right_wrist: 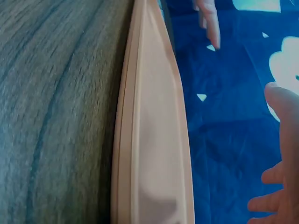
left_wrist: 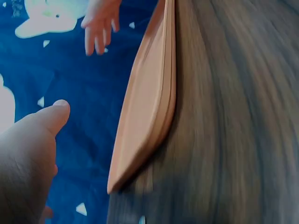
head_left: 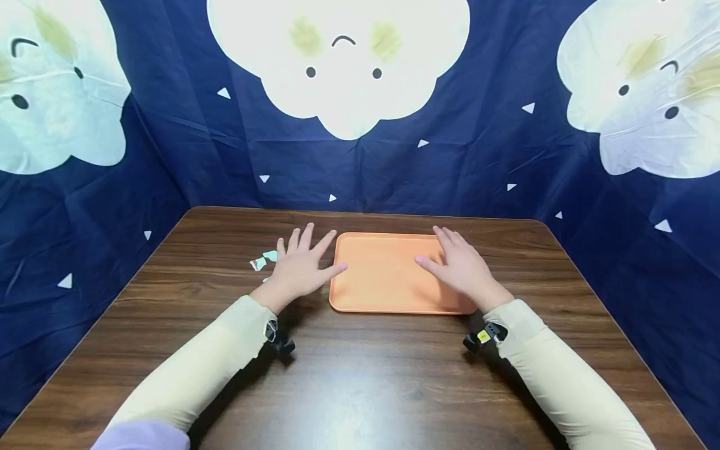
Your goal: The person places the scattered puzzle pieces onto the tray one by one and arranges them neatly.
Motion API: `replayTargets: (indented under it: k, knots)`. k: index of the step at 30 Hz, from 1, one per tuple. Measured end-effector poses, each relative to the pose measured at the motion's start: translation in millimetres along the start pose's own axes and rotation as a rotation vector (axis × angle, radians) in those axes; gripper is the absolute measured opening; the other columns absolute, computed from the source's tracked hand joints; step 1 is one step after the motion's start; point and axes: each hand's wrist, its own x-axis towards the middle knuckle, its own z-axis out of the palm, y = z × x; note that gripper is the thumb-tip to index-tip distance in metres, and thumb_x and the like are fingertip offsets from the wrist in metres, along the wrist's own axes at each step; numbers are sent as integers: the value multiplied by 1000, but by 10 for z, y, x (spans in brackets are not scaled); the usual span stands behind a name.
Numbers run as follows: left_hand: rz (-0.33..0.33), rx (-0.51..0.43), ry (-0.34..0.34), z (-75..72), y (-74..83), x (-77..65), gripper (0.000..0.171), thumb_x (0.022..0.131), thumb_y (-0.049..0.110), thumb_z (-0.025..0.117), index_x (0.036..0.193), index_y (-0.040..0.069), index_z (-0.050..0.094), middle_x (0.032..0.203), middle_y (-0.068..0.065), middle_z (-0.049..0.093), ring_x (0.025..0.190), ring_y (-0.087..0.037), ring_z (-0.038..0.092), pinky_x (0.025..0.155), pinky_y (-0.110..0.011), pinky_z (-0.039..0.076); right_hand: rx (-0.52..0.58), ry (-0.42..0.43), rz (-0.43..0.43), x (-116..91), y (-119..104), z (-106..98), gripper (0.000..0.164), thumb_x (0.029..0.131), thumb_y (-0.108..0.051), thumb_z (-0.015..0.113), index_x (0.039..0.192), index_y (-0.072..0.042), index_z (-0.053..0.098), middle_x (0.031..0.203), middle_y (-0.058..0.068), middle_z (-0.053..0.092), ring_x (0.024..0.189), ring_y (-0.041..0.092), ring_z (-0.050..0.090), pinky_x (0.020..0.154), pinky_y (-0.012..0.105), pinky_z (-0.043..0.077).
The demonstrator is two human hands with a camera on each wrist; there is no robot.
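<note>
An orange rectangular tray (head_left: 388,275) lies flat on the wooden table, with nothing on it but shadow. My left hand (head_left: 298,269) is spread wide over the tray's left edge, its thumb overlapping the rim in the head view. Over the tray's right part is my right hand (head_left: 461,265), fingers extended and thumb pointing inward. Both wrist views show the tray's raised rim (left_wrist: 166,93) below the hands, and both hands hold nothing. Just left of my left hand lie small torn-looking scraps (head_left: 258,264), pale blue and white with a bit of red, partly hidden by the hand.
The brown wood-grain table (head_left: 360,375) has rounded far corners. Dark blue cloth (head_left: 360,169) with white clouds and small triangles hangs behind it and along both sides. A small black camera is strapped at each wrist, near the tabletop.
</note>
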Motion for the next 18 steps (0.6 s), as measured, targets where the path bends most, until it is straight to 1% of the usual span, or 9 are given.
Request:
replayTargets:
  k: [2, 4, 8, 10, 15, 18]
  knots:
    - [-7, -18, 22, -6, -102, -5, 83, 91, 75, 46, 161, 35, 25, 166, -21, 12, 149, -50, 12, 112, -73, 8, 33, 14, 12, -14, 56, 2, 98, 93, -71, 48, 160, -5, 23, 162, 23, 26, 150, 42, 24, 118, 57, 23]
    - [-19, -28, 30, -3, -218, -9, 81, 92, 73, 46, 161, 34, 26, 165, -22, 14, 148, -50, 14, 111, -73, 11, 67, 21, 28, -30, 113, 11, 97, 94, -70, 48, 160, -4, 22, 163, 23, 26, 150, 40, 24, 118, 56, 23]
    - [-61, -63, 29, 3, -435, -32, 80, 94, 71, 45, 161, 32, 26, 166, -22, 13, 148, -52, 13, 111, -74, 11, 117, 20, 60, -62, 228, 50, 96, 95, -68, 48, 161, -4, 19, 163, 22, 24, 151, 38, 23, 118, 55, 22]
    - [-72, -63, 39, 22, -536, -36, 80, 94, 70, 46, 161, 30, 26, 165, -22, 14, 148, -52, 14, 111, -73, 12, 135, 18, 70, -75, 286, 77, 96, 96, -67, 48, 160, -3, 19, 164, 22, 24, 151, 39, 23, 118, 56, 22]
    - [-81, -51, 76, 63, -728, -50, 79, 95, 65, 50, 160, 26, 29, 163, -24, 20, 145, -54, 19, 110, -72, 18, 154, 13, 79, -87, 417, 153, 95, 97, -65, 48, 159, 1, 19, 163, 25, 24, 150, 41, 22, 118, 57, 22]
    - [-93, -53, 82, 76, -814, -57, 78, 95, 63, 51, 160, 24, 30, 162, -25, 22, 144, -55, 21, 110, -72, 19, 178, 10, 83, -85, 477, 200, 94, 98, -64, 49, 159, 2, 19, 163, 26, 23, 151, 41, 20, 118, 57, 21]
